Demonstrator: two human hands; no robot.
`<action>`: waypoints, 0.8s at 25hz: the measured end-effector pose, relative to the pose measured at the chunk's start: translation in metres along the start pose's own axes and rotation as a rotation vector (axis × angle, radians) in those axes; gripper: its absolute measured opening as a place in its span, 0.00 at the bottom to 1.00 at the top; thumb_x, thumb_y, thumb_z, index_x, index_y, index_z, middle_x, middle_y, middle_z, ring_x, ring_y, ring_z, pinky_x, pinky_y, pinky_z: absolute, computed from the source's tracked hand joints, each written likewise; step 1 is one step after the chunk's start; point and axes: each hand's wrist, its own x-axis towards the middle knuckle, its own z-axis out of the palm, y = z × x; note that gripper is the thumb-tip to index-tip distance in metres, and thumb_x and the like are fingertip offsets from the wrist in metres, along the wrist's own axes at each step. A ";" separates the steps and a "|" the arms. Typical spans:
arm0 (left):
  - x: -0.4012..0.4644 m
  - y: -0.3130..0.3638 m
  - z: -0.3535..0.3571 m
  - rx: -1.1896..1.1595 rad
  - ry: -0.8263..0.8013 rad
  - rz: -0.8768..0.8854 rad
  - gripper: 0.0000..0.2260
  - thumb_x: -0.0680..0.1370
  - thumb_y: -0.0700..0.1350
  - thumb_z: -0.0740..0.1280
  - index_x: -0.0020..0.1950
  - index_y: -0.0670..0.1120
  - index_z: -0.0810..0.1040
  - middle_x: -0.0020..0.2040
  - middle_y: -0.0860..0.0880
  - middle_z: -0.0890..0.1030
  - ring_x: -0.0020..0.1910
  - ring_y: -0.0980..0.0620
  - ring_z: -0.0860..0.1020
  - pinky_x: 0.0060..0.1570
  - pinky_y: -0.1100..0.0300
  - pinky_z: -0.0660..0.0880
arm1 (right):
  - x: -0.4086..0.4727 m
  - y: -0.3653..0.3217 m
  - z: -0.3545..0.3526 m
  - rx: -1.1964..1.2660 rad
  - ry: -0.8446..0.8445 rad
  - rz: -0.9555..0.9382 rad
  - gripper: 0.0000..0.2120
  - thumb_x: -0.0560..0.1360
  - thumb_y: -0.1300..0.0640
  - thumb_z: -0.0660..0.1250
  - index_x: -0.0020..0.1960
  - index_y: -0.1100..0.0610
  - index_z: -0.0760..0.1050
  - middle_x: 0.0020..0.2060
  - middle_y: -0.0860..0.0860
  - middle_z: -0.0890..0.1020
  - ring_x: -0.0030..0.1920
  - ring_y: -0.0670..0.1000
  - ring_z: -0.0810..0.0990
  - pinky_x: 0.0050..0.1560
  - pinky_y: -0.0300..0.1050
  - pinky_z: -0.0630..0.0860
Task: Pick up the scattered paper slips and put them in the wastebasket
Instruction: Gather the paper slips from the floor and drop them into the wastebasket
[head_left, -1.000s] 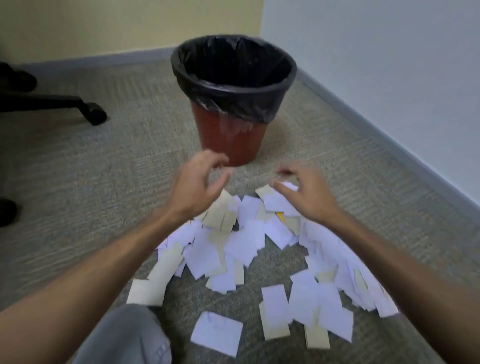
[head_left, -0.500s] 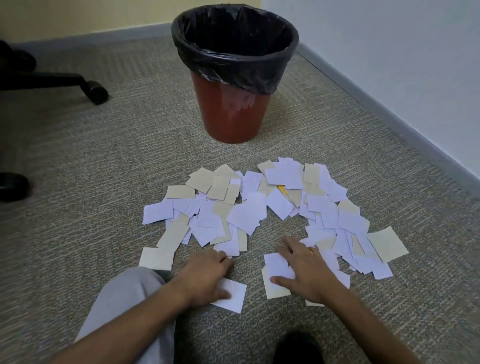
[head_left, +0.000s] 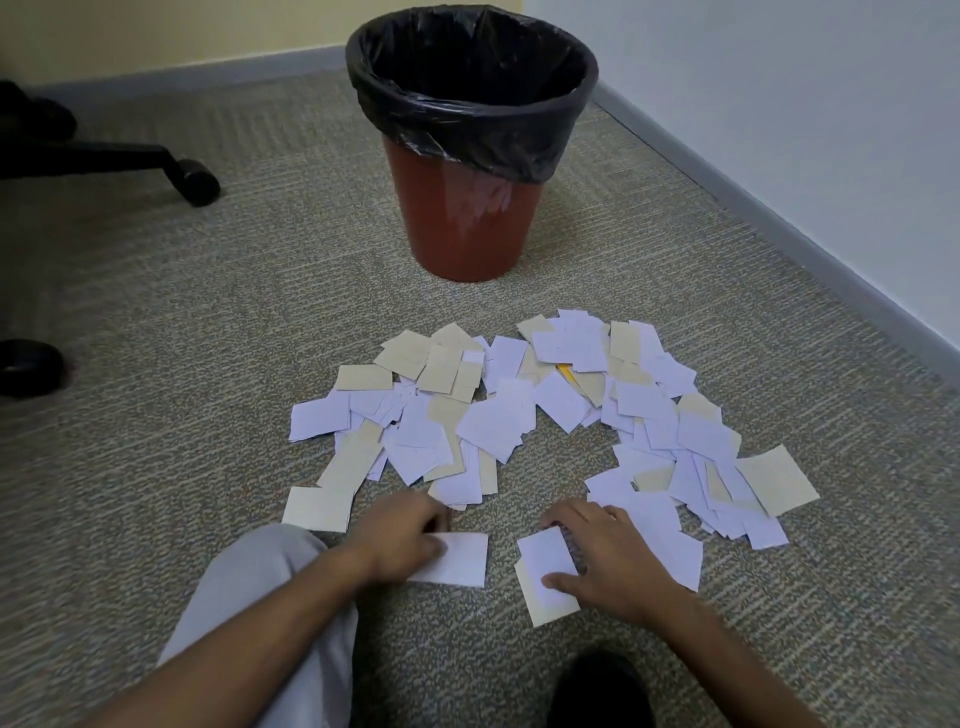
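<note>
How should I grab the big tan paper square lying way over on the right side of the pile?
The big tan paper square lies flat on the grey carpet, its right corner free. Probably come from the right, slide fingertips under that corner and pinch; its left edge touches the white slips.

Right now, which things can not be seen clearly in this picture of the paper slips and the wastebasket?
- Inside of the wastebasket, head view: the black bag is too dark to show any slips.
- Left hand fingertips: curled under, so its grip on the white slip is unclear.
- Lower paper slips: covered by upper ones.
- Chair: cut off by the left edge.
</note>
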 end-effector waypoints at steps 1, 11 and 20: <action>0.001 -0.006 -0.005 -0.051 0.044 -0.037 0.03 0.72 0.47 0.68 0.39 0.50 0.76 0.41 0.51 0.78 0.45 0.49 0.77 0.42 0.58 0.67 | 0.000 0.000 0.000 -0.011 -0.011 -0.010 0.29 0.70 0.37 0.67 0.68 0.44 0.65 0.66 0.41 0.69 0.66 0.46 0.68 0.67 0.45 0.60; 0.016 -0.058 -0.023 -0.074 0.333 -0.537 0.07 0.72 0.44 0.70 0.49 0.49 0.82 0.66 0.44 0.67 0.67 0.41 0.65 0.61 0.47 0.70 | 0.007 -0.009 0.006 -0.001 -0.109 0.005 0.26 0.67 0.40 0.72 0.60 0.48 0.69 0.55 0.43 0.69 0.53 0.47 0.71 0.49 0.45 0.62; 0.024 -0.059 -0.026 -0.229 0.487 -0.575 0.03 0.67 0.39 0.74 0.36 0.46 0.82 0.42 0.44 0.83 0.45 0.42 0.80 0.42 0.55 0.75 | 0.023 -0.020 0.001 0.580 -0.034 0.083 0.11 0.70 0.58 0.74 0.48 0.47 0.75 0.39 0.44 0.79 0.38 0.41 0.77 0.40 0.42 0.75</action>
